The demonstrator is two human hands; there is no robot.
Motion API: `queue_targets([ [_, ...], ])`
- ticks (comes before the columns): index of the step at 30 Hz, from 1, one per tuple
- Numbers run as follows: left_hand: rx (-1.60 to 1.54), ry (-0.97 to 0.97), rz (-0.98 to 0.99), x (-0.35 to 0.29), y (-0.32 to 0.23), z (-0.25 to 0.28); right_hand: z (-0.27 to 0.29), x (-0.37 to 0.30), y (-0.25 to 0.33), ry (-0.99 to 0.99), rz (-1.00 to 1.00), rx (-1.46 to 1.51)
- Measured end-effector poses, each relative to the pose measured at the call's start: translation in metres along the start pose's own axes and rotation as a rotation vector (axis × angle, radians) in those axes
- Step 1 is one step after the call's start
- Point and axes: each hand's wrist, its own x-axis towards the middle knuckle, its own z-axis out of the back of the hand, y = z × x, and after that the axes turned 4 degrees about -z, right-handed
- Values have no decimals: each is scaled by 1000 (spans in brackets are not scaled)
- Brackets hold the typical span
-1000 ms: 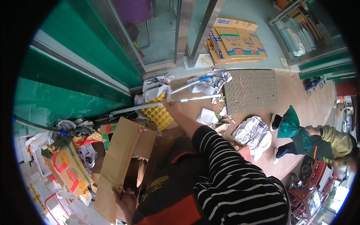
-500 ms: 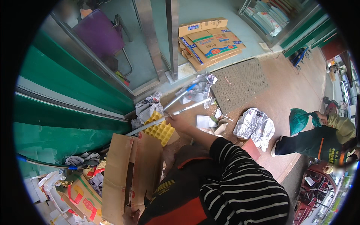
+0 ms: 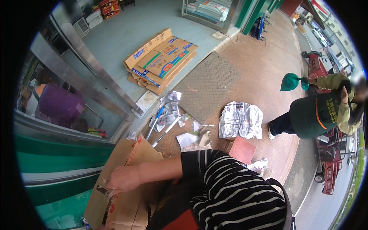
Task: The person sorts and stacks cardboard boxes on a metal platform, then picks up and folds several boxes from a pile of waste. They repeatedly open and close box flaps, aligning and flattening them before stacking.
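Fingers (image 3: 115, 183) of the right hand (image 3: 123, 178) pinch the cardboard box's (image 3: 126, 199) flap edge.

Matt brown cardboard box (image 3: 126, 184), crinkled glossy silver foil sheet (image 3: 240, 120), rough embossed metal ramp plate (image 3: 209, 86), striped knit sleeve (image 3: 230, 184)

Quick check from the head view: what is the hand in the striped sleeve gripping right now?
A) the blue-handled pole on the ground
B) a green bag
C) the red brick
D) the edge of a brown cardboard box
D: the hand closes on the edge of the brown cardboard box, while the blue-handled pole and red brick lie untouched on the ground.
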Motion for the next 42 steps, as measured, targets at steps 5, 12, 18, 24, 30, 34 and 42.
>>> queue_targets([
  [5,111,-1,-245,96,-22,22,56,-87,-12,-124,-38,-58],
  [12,-75,-249,-302,214,-179,42,114,-173,-31,-298,-407,-404],
  [18,-295,-574,-294,217,-187,33,164,-231,-30,-329,-641,-581],
  [24,-918,-487,42,192,-138,-71,226,-256,-81,-476,-1009,-635],
  [30,-1235,-551,272,173,-128,-158,342,-276,-181,-631,-1234,-781],
  [34,-1325,-659,430,146,-132,-188,409,-258,-233,-764,-1185,-760],
  [42,-1305,-714,661,114,-162,-235,607,-237,-353,-916,-1036,-958],
])
